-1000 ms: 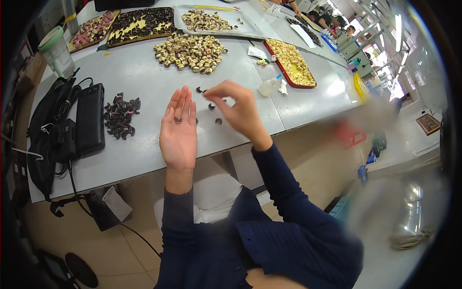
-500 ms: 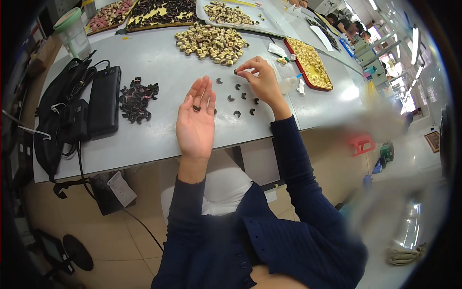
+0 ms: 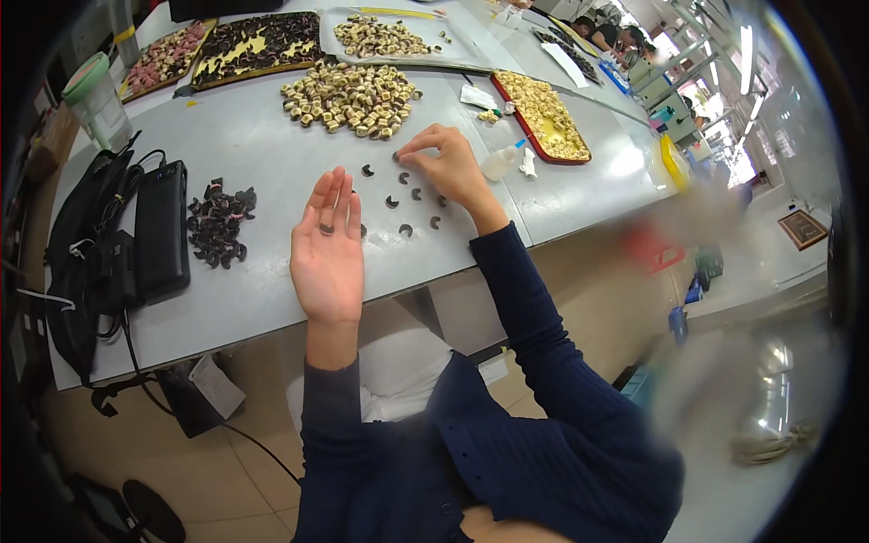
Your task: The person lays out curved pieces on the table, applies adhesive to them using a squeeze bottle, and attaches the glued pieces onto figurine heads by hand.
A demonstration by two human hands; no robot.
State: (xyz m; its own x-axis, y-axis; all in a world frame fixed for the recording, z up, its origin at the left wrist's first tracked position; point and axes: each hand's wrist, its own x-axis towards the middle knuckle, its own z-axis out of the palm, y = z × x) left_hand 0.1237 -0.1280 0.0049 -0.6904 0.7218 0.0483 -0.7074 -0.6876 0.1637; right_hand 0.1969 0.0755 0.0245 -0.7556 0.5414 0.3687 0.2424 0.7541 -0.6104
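Note:
My left hand (image 3: 328,264) is palm up above the table's near part, fingers stretched out flat. One small dark crescent-shaped piece (image 3: 327,230) rests on its fingers. Farther right, my right hand (image 3: 450,167) is low over the table, thumb and forefinger pinched on a small dark piece (image 3: 396,157), mostly covered by the fingertips. Several similar dark crescents (image 3: 391,202) lie spaced apart on the table around and below the right hand; some are partly hidden by my hands. To the left sits a loose heap of dark crescents (image 3: 220,223) with pinkish edges.
Behind my hands is a pile of cream-and-brown pieces (image 3: 348,98). Filled trays (image 3: 258,88) line the back, and a red-rimmed tray (image 3: 549,154) stands right. A squeeze bottle (image 3: 500,164) is near my right hand. A black power bank (image 3: 163,231) and cables lie left.
The whole view has shifted, so the table and its things appear farther left and lower. Relative to the table, both hands stay nearly where they were, the right still pinching.

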